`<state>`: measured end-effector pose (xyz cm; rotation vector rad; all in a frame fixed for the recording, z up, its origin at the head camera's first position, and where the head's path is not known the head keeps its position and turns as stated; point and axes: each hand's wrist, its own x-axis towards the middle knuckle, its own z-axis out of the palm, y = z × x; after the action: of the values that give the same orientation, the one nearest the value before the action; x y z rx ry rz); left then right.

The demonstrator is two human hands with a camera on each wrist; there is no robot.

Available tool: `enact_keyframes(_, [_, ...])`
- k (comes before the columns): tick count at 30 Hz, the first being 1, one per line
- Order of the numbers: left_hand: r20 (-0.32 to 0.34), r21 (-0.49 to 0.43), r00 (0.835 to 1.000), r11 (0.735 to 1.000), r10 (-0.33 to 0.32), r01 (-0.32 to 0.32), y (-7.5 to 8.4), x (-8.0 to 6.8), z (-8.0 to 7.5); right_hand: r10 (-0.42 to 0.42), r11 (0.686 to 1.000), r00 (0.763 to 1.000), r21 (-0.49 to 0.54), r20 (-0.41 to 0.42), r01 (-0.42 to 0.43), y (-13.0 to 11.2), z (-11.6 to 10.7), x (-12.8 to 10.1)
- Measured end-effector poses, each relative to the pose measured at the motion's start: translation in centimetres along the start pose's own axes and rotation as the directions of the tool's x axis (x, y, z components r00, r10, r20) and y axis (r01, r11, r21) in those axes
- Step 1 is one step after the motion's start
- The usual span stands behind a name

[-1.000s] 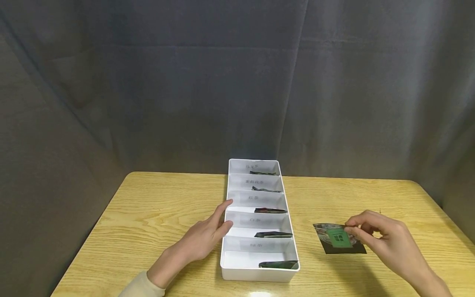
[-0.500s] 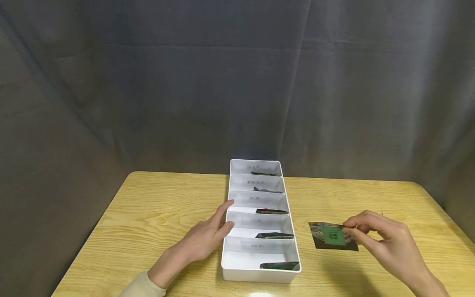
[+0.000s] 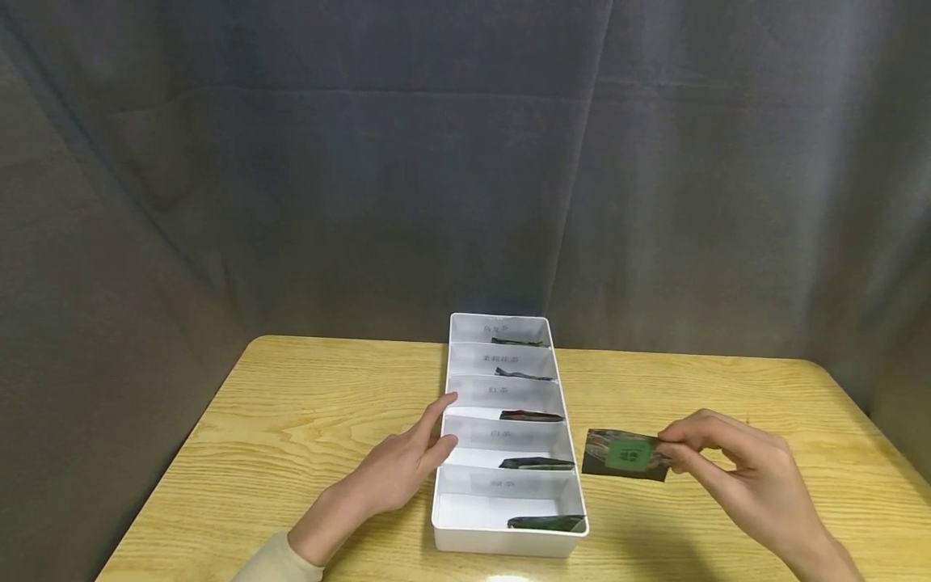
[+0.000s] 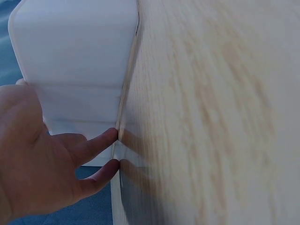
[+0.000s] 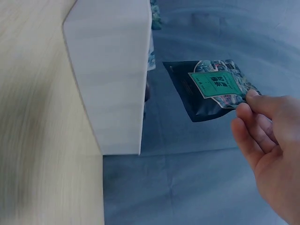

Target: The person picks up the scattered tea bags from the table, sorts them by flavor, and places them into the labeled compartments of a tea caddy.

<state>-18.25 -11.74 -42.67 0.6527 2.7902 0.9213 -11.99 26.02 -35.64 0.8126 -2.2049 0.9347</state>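
My right hand [image 3: 749, 469] pinches a tea bag sachet [image 3: 618, 455] by one edge between thumb and fingers. The sachet is dark, patterned and bears a green label; it hangs in the air just right of a white divided box [image 3: 505, 542]. In the right wrist view the sachet [image 5: 211, 86] points toward the box's side wall [image 5: 112, 84]. At the box's left side, my left hand [image 3: 389, 473] rests with index finger and thumb at the rim. Its lower fingertips [image 4: 111, 133] reach down to the tabletop beside the wall, in the left wrist view.
Each labelled compartment of the box holds a dark sachet at its right end, such as a green one [image 3: 545, 523] in front and a reddish one [image 3: 531, 416] in the middle. The wooden table [image 3: 305, 388] ends at a grey curtain [image 3: 393, 202].
My right hand has carried the sachet left, toward the box, and the sachet has tilted flatter in the head view. My left hand stays in place at the box.
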Motion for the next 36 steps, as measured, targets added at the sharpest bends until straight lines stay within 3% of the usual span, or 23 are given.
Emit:
enact_keyframes(8, [0.002, -0.011, 1.000, 1.000, -0.006, 0.006, 0.1, 0.0, 0.0, -0.089, 0.991, 0.996, 0.099, 0.027, 0.085, -0.6, 1.1, 0.8])
enact_keyframes(15, [0.011, -0.006, 1.000, 1.000, -0.006, 0.006, 0.1, 0.1, 0.0, -0.114, 0.983, 0.993, 0.150, 0.040, 0.107, -1.3, 1.8, 1.2])
enact_keyframes(22, [0.008, 0.002, 1.000, 1.000, -0.012, 0.012, 0.1, 0.1, 0.0, -0.202, 0.951, 0.979, 0.244, 0.012, 0.193, -1.6, 2.8, 1.8])
enact_keyframes(36, [0.004, -0.003, 1.000, 1.000, -0.007, 0.007, -0.1, 0.0, 0.0, -0.294, 0.917, 0.956, 0.283, -0.003, 0.282, -2.3, 4.6, 2.5])
